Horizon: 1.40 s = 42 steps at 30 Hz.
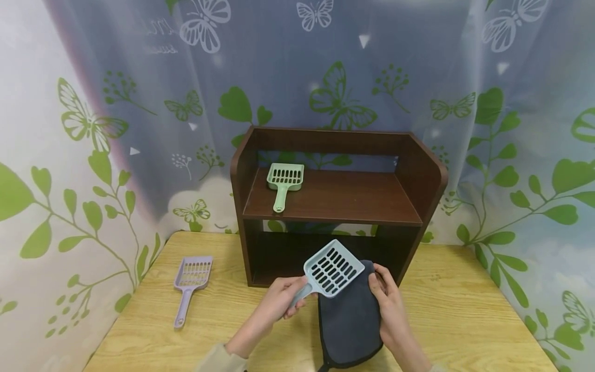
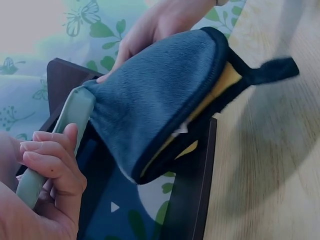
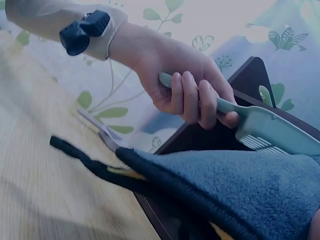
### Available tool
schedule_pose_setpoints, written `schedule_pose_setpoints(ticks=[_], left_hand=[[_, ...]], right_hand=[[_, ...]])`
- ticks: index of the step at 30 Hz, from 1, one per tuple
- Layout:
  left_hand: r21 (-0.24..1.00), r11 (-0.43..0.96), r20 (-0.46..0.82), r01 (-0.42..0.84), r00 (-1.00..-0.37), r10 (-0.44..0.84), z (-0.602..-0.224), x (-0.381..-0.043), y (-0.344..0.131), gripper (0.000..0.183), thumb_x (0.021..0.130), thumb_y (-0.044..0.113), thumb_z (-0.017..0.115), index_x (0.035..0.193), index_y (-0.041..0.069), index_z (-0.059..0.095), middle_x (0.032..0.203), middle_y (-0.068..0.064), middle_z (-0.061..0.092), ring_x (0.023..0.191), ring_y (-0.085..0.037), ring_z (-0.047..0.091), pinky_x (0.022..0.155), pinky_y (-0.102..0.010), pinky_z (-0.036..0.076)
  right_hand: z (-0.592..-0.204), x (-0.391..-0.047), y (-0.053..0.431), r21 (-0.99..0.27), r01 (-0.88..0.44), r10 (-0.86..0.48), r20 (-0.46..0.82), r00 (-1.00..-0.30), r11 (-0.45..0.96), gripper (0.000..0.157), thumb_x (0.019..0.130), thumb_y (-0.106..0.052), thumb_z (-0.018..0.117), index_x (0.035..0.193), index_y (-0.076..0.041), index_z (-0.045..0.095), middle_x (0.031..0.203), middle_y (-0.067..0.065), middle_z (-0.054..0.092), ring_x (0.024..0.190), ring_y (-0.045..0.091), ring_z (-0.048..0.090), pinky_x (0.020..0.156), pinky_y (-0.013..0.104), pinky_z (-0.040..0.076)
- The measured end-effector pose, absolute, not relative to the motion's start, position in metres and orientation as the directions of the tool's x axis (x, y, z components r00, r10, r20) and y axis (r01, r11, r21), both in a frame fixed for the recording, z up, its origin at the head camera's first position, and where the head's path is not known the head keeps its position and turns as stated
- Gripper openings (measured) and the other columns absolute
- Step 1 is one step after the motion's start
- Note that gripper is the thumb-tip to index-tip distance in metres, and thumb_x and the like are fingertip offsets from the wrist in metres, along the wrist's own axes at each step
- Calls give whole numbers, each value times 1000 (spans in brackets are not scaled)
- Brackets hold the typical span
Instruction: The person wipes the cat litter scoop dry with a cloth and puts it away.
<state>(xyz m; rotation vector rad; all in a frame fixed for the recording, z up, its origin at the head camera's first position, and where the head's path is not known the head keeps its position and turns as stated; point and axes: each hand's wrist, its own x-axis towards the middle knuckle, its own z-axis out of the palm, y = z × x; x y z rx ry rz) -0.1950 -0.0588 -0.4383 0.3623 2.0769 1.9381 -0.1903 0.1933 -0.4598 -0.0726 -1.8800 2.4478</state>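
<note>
My left hand (image 1: 279,299) grips the handle of a pale blue litter scoop (image 1: 321,274), its slotted head tilted up in front of the shelf. My right hand (image 1: 392,310) holds a dark grey-blue cloth mitt (image 1: 350,330) by its upper side edge. The scoop's head overlaps the top of the mitt in the head view. In the left wrist view the mitt (image 2: 155,95) shows black trim, a yellow inside and a hanging loop. The fingers of my left hand (image 3: 192,97) curl round the scoop handle in the right wrist view.
A dark brown two-tier shelf (image 1: 332,196) stands at the back of the wooden table (image 1: 455,310). On its upper board lies a green litter scoop (image 1: 285,181). A purple litter scoop (image 1: 191,281) lies on the table to the left. Patterned curtains (image 1: 153,103) hang around.
</note>
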Motion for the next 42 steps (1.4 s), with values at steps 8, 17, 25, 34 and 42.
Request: schedule_pose_setpoints(ticks=[8,17,25,34,42], left_hand=[[997,74,-49,-19,-901,430,-439,-191,-55,41,106,33,51,122,-1,69,70,1,60,47,-3,37,43,-16,29],[996,88,-53,-10,-861,506,-443,-191,-55,38,106,31,52,115,-1,72,67,0,59,45,-4,36,42,-16,28],[978,195,-60,78,-787,614,-443,-196,-69,39,106,29,52,102,-4,72,62,1,50,47,-6,32,43,-18,25],[928,312,-56,201,-755,653,-435,-198,-74,41,102,32,59,77,0,68,60,2,49,49,-6,35,47,-20,28],[857,393,-7,333,-755,656,-435,-198,-69,47,103,33,58,69,2,67,56,-6,59,43,-3,28,43,-20,24]], right_hand=[[-455,-193,187,-968,-7,94,-17,-995,-250,31,107,-24,52,137,-19,47,124,-17,59,118,-3,53,93,17,50],[-447,-210,192,-986,-87,123,70,-990,-141,23,106,-25,55,128,-20,55,104,-10,63,92,6,60,75,20,51],[-439,-217,209,-957,-269,-50,265,-963,112,21,104,-18,59,123,-9,60,107,-10,65,95,7,60,82,19,50],[-422,-217,210,-768,-563,-482,384,-788,307,16,101,-11,61,112,-21,68,108,-6,68,102,11,61,92,32,48],[-410,-209,179,-547,-748,-616,456,-642,375,20,96,-14,68,110,-27,71,104,-12,68,90,6,55,77,28,52]])
